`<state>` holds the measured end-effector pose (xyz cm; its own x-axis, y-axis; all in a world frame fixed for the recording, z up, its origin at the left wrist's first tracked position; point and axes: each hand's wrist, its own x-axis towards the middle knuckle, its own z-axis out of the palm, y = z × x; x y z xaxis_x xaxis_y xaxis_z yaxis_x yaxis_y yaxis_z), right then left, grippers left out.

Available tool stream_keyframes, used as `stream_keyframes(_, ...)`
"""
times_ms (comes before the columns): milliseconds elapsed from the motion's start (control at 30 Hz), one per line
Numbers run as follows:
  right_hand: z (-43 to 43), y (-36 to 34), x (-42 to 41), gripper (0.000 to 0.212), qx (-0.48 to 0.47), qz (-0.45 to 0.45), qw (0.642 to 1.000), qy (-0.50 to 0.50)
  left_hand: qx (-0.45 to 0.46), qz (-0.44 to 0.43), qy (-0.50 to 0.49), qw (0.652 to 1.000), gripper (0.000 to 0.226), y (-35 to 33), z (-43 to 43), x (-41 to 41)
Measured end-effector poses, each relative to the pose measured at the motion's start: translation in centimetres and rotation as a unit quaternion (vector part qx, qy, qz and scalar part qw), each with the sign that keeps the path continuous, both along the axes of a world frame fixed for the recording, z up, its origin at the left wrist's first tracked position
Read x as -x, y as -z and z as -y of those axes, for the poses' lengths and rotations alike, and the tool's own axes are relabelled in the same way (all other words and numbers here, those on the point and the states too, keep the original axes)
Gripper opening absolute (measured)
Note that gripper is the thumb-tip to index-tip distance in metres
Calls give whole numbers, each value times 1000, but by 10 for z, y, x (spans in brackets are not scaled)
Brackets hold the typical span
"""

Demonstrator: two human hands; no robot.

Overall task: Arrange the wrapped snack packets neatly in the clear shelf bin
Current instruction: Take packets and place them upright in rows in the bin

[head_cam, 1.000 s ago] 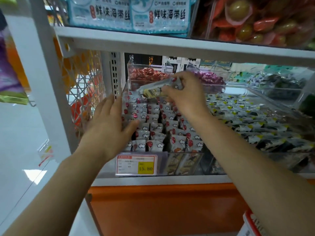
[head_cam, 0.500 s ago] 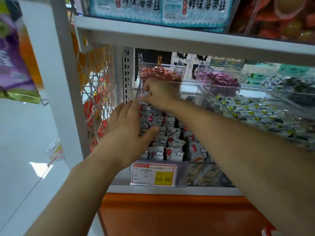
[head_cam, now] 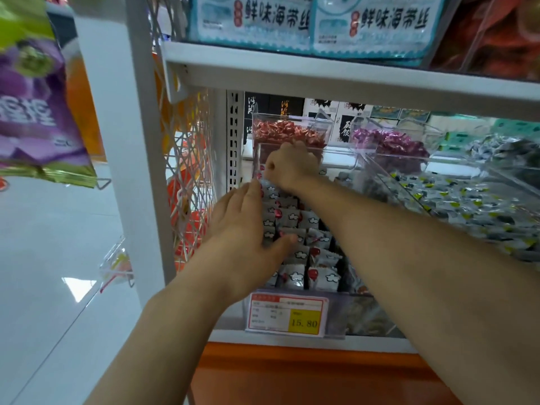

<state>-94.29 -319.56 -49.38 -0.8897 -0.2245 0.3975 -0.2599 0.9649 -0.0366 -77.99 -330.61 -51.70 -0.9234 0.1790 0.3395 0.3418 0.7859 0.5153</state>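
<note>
Grey-and-white wrapped snack packets [head_cam: 295, 252] with red spots and cloud prints stand in rows running near to far inside the clear plastic shelf bin [head_cam: 340, 159]. The left hand [head_cam: 248, 226] lies flat, fingers straight, against the left side of the rows. The right hand [head_cam: 292, 168] is nearer the far left corner, fingers curled downward; I cannot tell whether it grips a packet.

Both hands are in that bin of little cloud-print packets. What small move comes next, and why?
Probably the right hand tucks down at the back row, then draws out. Its curled fingers sit over snack packets at the back wall of the clear shelf bin, while the left hand lies flat against the left rows, steadying them. Whether the right holds a packet is hidden.
</note>
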Motion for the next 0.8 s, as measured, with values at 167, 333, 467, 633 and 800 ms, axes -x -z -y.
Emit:
stream_keyframes(167, 3, -5, -2, 19, 90, -12, 996, 10, -8, -1, -2, 1000, 92, 1, -1, 1)
stream_keyframes(333, -12, -28, -37, 14, 444, -96, 891, -16, -34, -3, -1, 999, 91, 2, 0, -2)
stream_keyframes(467, -36, -36, -79, 15, 579, -98, 809, -6, -23, -44, -38, 998, 83, -4, -4, -8)
stream_keyframes(633, -67, -32, -148, 4, 688, -25, 723, -56, -23, -198, -90, 976, 60, -16, -16, -28)
stream_keyframes(800, -93, -22, -203, 9, 759, 55, 643, -87, -157, -130, -20, 979, 50, -19, -35, -48)
